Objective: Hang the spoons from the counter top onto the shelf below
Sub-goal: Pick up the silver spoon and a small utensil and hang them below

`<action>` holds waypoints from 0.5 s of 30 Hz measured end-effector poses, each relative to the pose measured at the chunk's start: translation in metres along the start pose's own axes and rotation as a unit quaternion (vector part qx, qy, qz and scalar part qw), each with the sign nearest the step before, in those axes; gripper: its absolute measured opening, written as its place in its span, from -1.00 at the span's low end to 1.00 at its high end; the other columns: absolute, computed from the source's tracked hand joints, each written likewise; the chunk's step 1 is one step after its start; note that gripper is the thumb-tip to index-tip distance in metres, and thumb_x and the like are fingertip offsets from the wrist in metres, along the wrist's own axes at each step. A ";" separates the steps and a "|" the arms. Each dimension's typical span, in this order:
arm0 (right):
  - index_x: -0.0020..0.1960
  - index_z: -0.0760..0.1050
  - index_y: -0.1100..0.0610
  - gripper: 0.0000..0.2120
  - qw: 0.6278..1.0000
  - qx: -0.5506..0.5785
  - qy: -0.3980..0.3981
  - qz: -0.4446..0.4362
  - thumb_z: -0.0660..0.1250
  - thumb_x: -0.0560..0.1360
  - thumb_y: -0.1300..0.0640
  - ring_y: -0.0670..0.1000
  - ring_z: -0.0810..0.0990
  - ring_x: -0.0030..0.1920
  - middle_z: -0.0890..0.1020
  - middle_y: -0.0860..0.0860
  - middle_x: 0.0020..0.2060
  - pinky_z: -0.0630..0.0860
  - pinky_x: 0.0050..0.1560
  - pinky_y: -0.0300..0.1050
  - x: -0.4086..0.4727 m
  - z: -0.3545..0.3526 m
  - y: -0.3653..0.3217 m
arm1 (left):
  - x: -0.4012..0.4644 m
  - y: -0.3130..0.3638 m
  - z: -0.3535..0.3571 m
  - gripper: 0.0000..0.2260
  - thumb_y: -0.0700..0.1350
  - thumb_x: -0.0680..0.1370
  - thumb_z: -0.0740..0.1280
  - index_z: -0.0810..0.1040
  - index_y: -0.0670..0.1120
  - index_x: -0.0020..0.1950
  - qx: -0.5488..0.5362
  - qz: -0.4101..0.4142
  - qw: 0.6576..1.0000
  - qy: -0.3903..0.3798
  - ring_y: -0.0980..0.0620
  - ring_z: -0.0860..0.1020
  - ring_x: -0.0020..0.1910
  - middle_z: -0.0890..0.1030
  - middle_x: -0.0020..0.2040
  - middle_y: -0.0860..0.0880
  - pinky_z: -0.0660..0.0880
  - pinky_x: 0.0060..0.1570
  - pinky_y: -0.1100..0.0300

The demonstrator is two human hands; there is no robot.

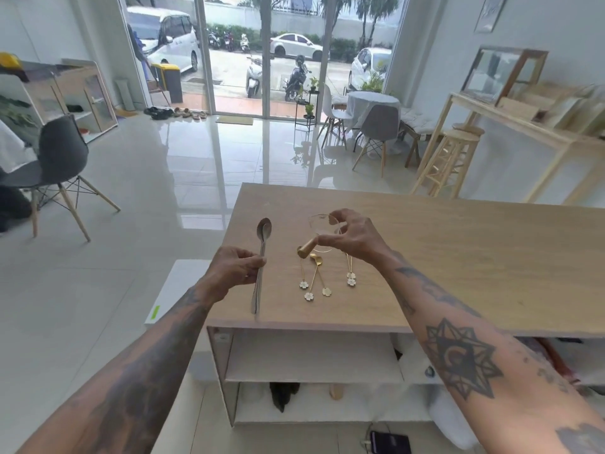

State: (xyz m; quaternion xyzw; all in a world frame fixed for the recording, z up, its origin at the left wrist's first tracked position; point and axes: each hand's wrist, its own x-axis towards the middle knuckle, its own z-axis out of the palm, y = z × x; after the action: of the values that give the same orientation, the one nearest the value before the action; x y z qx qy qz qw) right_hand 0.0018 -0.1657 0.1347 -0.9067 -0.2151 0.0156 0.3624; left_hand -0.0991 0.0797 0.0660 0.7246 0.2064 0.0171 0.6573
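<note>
My left hand (234, 268) grips a long silver spoon (262, 257) by the middle of its handle, bowl pointing away, above the left end of the wooden counter top (458, 250). My right hand (352, 239) pinches a gold handle (306, 250) joined to a clear round ring or glass piece (319, 224); what it is stays unclear. Several small gold spoons with white flower ends (316, 280) lie on the counter just below that hand. The shelf (311, 362) under the counter shows below the front edge.
Below the shelf sit a dark object (284, 393) and a pale wooden piece (336, 390). A dark device (389, 443) lies on the floor. A grey chair (55, 165) stands to the left, wooden stools (450, 158) and a table with chairs to the right.
</note>
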 end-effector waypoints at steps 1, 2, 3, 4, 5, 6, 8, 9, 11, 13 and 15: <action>0.21 0.52 0.16 -0.44 1.000 0.002 0.003 0.005 0.58 0.32 -0.04 0.03 0.56 0.08 0.59 0.04 0.16 0.51 0.06 -0.09 -0.012 0.004 -0.006 | -0.010 -0.004 -0.005 -0.91 -0.22 0.52 0.48 0.68 -0.26 -0.08 -0.001 0.002 1.000 -0.004 -0.03 0.67 -0.23 0.69 -0.22 -0.14 0.64 -0.30 0.24; 0.18 0.54 0.16 -0.47 1.000 0.007 0.005 0.012 0.58 0.31 -0.04 0.03 0.56 0.06 0.60 0.04 0.13 0.50 0.05 -0.09 -0.025 0.009 -0.011 | -0.021 -0.010 -0.009 -0.91 -0.22 0.52 0.49 0.68 -0.26 -0.08 -0.004 0.002 1.000 -0.008 -0.04 0.66 -0.22 0.68 -0.22 -0.14 0.64 -0.30 0.23; 0.16 0.55 0.14 -0.48 1.000 0.011 0.004 0.021 0.59 0.30 -0.05 0.03 0.57 0.05 0.61 0.03 0.10 0.50 0.02 -0.09 -0.038 0.015 -0.016 | -0.032 -0.017 -0.012 -0.91 -0.22 0.52 0.49 0.68 -0.25 -0.10 -0.007 0.001 1.000 -0.013 -0.03 0.65 -0.23 0.67 -0.23 -0.14 0.65 -0.27 0.21; 0.15 0.55 0.13 -0.49 0.999 0.014 -0.001 0.030 0.59 0.29 -0.05 0.02 0.57 0.03 0.61 0.03 0.06 0.49 -0.01 -0.11 -0.052 0.022 -0.019 | -0.042 -0.027 -0.015 -0.92 -0.22 0.52 0.49 0.68 -0.24 -0.11 -0.006 -0.002 1.000 -0.019 -0.03 0.64 -0.24 0.67 -0.23 -0.14 0.66 -0.23 0.18; 0.15 0.55 0.13 -0.49 0.999 0.016 -0.008 0.039 0.59 0.29 -0.05 0.01 0.56 0.01 0.61 0.02 0.03 0.48 -0.05 -0.14 -0.065 0.029 -0.020 | -0.052 -0.038 -0.017 -0.92 -0.22 0.52 0.49 0.68 -0.24 -0.12 -0.001 -0.006 1.000 -0.025 -0.04 0.64 -0.23 0.66 -0.23 -0.15 0.66 -0.19 0.15; 0.15 0.55 0.13 -0.49 0.999 0.019 -0.018 0.045 0.59 0.29 -0.04 0.00 0.56 0.00 0.60 0.01 0.01 0.45 -0.07 -0.18 -0.078 0.037 -0.020 | -0.062 -0.050 -0.017 -0.91 -0.21 0.52 0.49 0.68 -0.23 -0.12 0.006 -0.012 0.999 -0.031 -0.04 0.64 -0.23 0.66 -0.22 -0.15 0.67 -0.16 0.14; 0.16 0.55 0.14 -0.49 0.997 0.029 -0.038 0.056 0.60 0.30 -0.02 -0.03 0.54 -0.03 0.59 -0.01 -0.01 0.40 -0.09 -0.23 -0.105 0.054 -0.016 | -0.082 -0.076 -0.019 -0.91 -0.19 0.53 0.48 0.68 -0.22 -0.11 0.017 -0.023 0.999 -0.043 0.00 0.66 -0.25 0.68 -0.22 -0.12 0.66 -0.19 0.16; 0.19 0.55 0.14 -0.47 0.996 0.032 -0.048 0.063 0.60 0.30 -0.01 -0.04 0.53 -0.04 0.59 -0.01 -0.01 0.40 -0.09 -0.24 -0.117 0.062 -0.013 | -0.092 -0.090 -0.019 -0.92 -0.19 0.53 0.48 0.68 -0.21 -0.10 0.018 -0.028 0.998 -0.050 0.05 0.66 -0.29 0.68 -0.24 -0.10 0.65 -0.25 0.20; 0.21 0.54 0.14 -0.45 0.994 0.036 -0.070 0.080 0.60 0.30 0.01 -0.02 0.55 -0.02 0.60 0.02 0.02 0.46 -0.07 -0.21 -0.139 0.080 -0.003 | -0.108 -0.116 -0.018 -0.94 -0.22 0.54 0.47 0.67 -0.22 -0.08 0.013 -0.040 0.997 -0.058 0.14 0.62 -0.41 0.64 -0.32 -0.04 0.60 -0.36 0.31; 0.25 0.52 0.12 -0.43 0.990 0.037 -0.093 0.100 0.59 0.31 -0.01 -0.01 0.57 0.03 0.61 0.03 0.05 0.48 -0.01 -0.20 -0.156 0.099 0.011 | -0.120 -0.143 -0.016 -0.94 -0.24 0.54 0.46 0.66 -0.24 -0.06 0.012 -0.056 0.997 -0.059 0.13 0.58 -0.43 0.60 -0.36 -0.02 0.57 -0.38 0.32; 0.29 0.50 0.08 -0.39 0.986 0.038 -0.104 0.121 0.58 0.30 -0.04 0.00 0.58 0.09 0.61 0.00 0.09 0.52 0.07 -0.15 -0.170 0.119 0.025 | -0.127 -0.169 -0.012 -0.91 -0.23 0.55 0.45 0.66 -0.26 -0.02 0.019 -0.077 0.995 -0.060 0.11 0.56 -0.38 0.58 -0.33 -0.03 0.57 -0.30 0.26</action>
State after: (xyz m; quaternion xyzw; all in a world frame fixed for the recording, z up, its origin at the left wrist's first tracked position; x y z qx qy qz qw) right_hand -0.1650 -0.1730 0.0088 -0.9050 -0.1399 0.1617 0.3679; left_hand -0.2651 0.0585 -0.0631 0.7187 0.2221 -0.0810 0.6539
